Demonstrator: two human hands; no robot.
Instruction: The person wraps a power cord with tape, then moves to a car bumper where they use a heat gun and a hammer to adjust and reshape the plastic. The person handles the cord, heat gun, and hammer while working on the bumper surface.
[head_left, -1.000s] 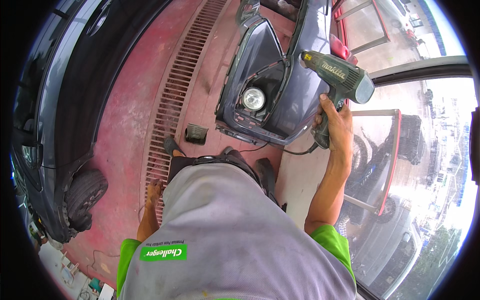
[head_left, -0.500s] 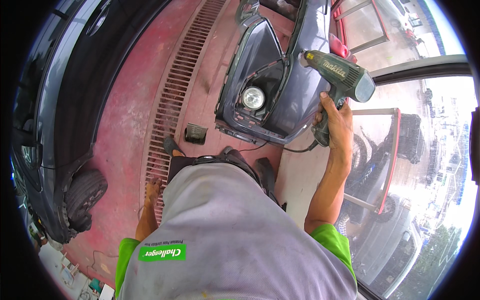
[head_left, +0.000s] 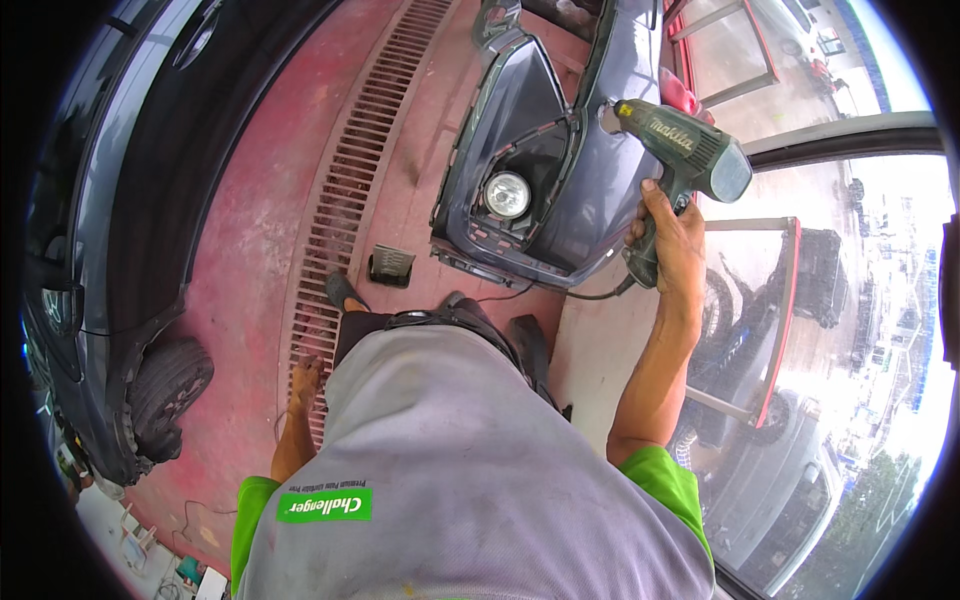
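Observation:
My right hand [head_left: 672, 240] is wrapped round the handle of a dark green heat gun [head_left: 690, 150]. The gun's nozzle points left at a round hole in a grey car bumper [head_left: 590, 215], very close to its painted face. A round fog lamp [head_left: 507, 195] sits in the bumper's black recess. From the gun's handle a black cord [head_left: 600, 299] runs down and left past the bumper's lower edge. My left hand [head_left: 307, 376] hangs low at my side above the floor grate, away from the bumper; its fingers are too small and foreshortened to read.
A slotted drain grate [head_left: 345, 190] crosses the red floor [head_left: 250, 230]. A small dark box [head_left: 391, 266] lies near my feet. On the left stands a dark car [head_left: 150, 170] with its wheel [head_left: 172, 385] exposed. A large window [head_left: 800, 300] borders the right side.
The heat gun has shifted slightly to the right with my right hand, its nozzle now a little farther off the hole. My left hand has barely moved.

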